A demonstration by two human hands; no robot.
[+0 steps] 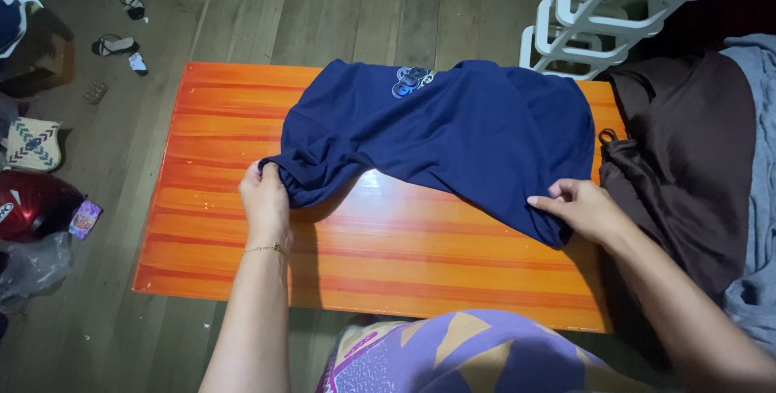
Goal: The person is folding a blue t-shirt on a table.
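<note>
A lived-in room of a home is showing here: worn wooden floorboards (323, 13) are running under a low orange table (242, 231), sandals (121, 41) are lying at ten o'clock, a red helmet (28, 203) is sitting at nine, and a white plastic rack (598, 13) is standing at one.

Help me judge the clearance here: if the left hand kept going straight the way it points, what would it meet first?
The left hand points away across the orange table, already gripping the navy shirt. Going on, it would likely push into more of that shirt's bunched cloth first.
</note>
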